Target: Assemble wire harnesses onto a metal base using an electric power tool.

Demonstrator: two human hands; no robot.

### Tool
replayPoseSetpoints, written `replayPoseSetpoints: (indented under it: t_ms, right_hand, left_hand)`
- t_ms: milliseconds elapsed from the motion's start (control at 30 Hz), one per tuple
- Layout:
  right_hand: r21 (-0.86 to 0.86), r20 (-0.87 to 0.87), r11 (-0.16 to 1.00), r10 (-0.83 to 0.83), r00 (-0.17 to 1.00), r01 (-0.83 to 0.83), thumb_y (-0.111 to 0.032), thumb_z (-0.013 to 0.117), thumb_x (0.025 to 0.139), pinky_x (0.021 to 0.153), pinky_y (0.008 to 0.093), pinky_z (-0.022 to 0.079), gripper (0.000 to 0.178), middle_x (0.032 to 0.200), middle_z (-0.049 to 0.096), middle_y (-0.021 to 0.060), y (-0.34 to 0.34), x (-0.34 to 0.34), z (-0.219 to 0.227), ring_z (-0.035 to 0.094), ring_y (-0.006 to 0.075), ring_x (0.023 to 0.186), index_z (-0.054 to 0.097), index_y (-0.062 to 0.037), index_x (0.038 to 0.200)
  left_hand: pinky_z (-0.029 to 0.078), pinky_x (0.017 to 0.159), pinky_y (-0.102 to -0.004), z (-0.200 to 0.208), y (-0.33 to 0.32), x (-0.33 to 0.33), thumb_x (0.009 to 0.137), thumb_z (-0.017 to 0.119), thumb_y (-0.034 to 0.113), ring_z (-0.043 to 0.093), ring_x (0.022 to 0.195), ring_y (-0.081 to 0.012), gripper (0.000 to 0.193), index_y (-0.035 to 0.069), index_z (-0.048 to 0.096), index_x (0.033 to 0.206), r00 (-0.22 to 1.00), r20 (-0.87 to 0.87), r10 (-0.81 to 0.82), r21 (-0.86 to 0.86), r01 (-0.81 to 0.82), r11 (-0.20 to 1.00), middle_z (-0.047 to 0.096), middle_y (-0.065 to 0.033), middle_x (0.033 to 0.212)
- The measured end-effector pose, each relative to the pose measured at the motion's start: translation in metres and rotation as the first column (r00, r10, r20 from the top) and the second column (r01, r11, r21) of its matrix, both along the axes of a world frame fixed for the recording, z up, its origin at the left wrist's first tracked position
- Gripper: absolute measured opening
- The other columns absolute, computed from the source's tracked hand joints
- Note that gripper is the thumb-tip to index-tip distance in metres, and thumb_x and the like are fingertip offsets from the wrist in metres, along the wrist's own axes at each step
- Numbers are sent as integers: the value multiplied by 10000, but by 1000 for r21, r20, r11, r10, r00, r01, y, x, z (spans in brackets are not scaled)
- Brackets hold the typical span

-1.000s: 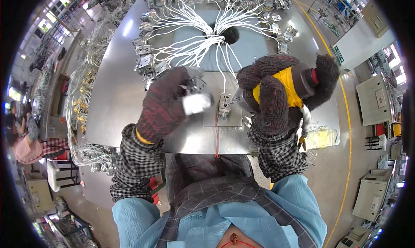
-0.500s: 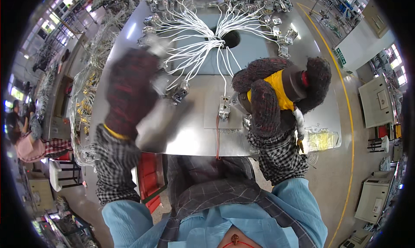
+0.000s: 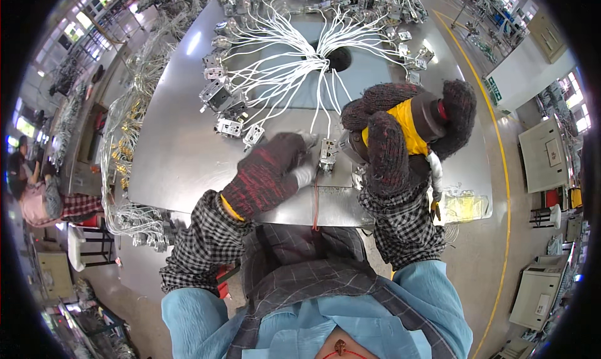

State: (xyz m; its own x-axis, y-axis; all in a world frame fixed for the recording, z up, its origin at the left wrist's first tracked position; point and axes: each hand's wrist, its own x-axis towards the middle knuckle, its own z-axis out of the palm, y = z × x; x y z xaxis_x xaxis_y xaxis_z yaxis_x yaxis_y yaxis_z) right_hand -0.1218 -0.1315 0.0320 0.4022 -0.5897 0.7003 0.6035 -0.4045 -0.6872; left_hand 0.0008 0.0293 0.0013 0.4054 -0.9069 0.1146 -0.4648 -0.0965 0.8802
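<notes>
One clear yellow-tinted bag (image 3: pixel 464 206) lies just beside right hand (image 3: pixel 400 143).

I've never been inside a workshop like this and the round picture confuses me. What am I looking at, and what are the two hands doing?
The camera sits on a person's head and looks down, so its wide lens bends everything round. Both hands wear dark knitted gloves. The left hand rests on the metal table, its fingertips at a small metal switch part. The right hand grips a yellow-and-black power tool beside that part. Farther back, white wires fan out from a hole in the table to more such parts.
</notes>
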Motion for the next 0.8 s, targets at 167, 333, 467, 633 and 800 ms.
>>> replayPoseSetpoints:
  t_ms: [167,333,467,633,800]
  right_hand:
    - [-162,70,976,-134,989,143,-91,678,878,709,414,612,783,1004,613,160,-3,0,-1,661,220,802,191,-197,1483]
    - [-199,104,976,-67,992,87,-69,654,889,701,407,613,772,1001,609,155,-6,1,-1,662,219,807,188,-207,1488]
    - [-28,213,998,63,975,-58,-9,636,878,649,401,612,762,923,619,153,-4,3,11,640,206,685,211,-208,1479]
    - [166,256,950,-302,918,266,-190,602,894,545,396,563,670,834,635,182,-21,-13,38,582,192,582,212,-123,1436]
    - [127,316,990,-105,943,68,-161,626,877,565,419,523,621,920,577,78,-13,0,24,571,165,777,311,-188,1412]
  left_hand:
    - [500,897,-404,-10,-6,-5,812,756,205,596,1140,-332,630,51,491,1363,978,182,-99,-82,116,990,582,-200,1234]
    - [490,938,-434,-21,-1,-6,770,790,225,578,1169,-357,674,74,501,1360,832,553,-52,4,60,998,572,-192,1277]
    - [493,919,-422,-23,-2,-4,759,795,287,616,1116,-327,657,98,535,1331,909,416,-10,-125,68,990,614,-161,1227]
    - [530,725,-369,-10,-42,-14,752,795,425,665,813,-228,615,98,603,1237,908,405,112,-334,33,942,663,-96,1033]
    - [543,832,-334,-12,-17,10,771,803,224,660,960,-211,640,-32,540,1295,1000,-25,9,-73,-11,997,652,-121,1103]
